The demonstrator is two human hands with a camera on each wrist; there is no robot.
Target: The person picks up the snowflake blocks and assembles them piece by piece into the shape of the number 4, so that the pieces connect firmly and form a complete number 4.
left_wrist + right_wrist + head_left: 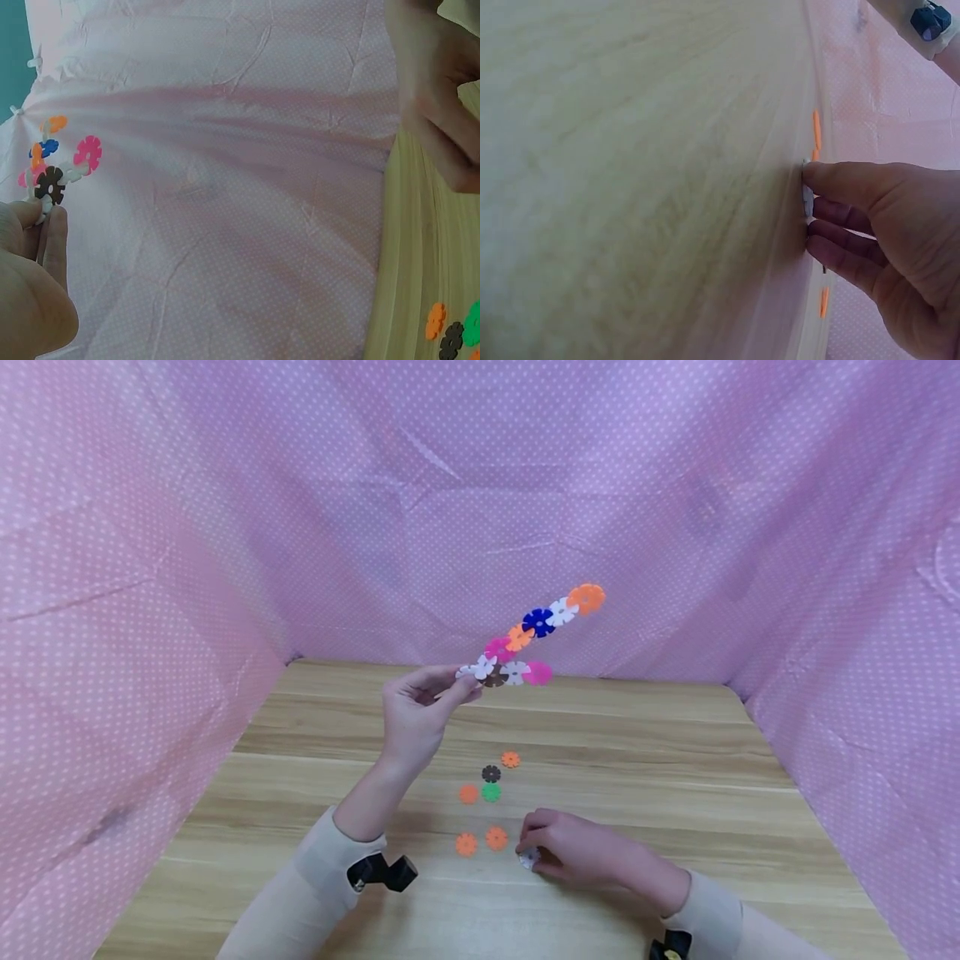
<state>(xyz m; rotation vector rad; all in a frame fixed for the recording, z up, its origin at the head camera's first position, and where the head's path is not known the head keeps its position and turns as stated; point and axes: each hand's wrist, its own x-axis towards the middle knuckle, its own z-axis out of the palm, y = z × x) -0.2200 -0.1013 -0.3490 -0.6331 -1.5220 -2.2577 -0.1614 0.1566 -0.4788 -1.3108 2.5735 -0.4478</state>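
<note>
My left hand (416, 718) pinches a chain of interlocking plastic discs (538, 623) by its white end, raised above the far part of the table. The notched, flower-shaped discs are white, pink, orange, dark blue and brown. From the held end the chain splits into a long branch tipped in orange and a short one tipped in pink (537, 673). Low at the front, my right hand (592, 853) holds a single white disc (529, 859) at the tabletop. In the right wrist view, thumb and fingers meet that disc (808, 196) at its edges, partly covering it.
Loose discs lie on the wooden table (637, 760) between the hands: several orange ones (497, 837), a brown one (491, 774) and a green one (491, 792). Pink dotted cloth (465, 527) encloses the table at the back and both sides.
</note>
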